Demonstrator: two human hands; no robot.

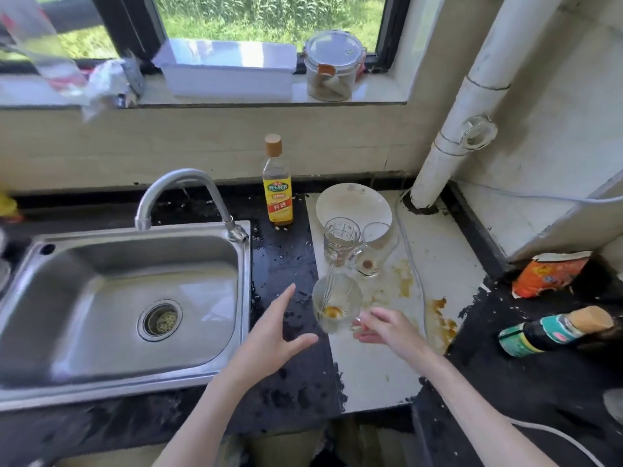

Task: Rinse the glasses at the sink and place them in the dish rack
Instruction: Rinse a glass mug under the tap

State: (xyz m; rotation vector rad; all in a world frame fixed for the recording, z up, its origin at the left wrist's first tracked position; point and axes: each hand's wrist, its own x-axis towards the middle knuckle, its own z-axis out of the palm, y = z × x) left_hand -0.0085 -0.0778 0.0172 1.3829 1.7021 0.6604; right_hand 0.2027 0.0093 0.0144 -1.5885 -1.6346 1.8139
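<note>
Right hand [384, 326] pinches the stained glass mug [335, 303] by its handle; left hand [279, 326], fingers spread, approaches (empty). Hazard: a one-point pinch may let the mug swing and slip.

Home kitchen: steel sink [101, 318], faucet [182, 197], cooking-wine bottle [277, 190].

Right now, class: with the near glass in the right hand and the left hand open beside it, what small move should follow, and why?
Probably carry the near glass, held by the right hand, left over the sink under the faucet: orange residue sits inside, and the left hand is open, ready to steady it.
</note>
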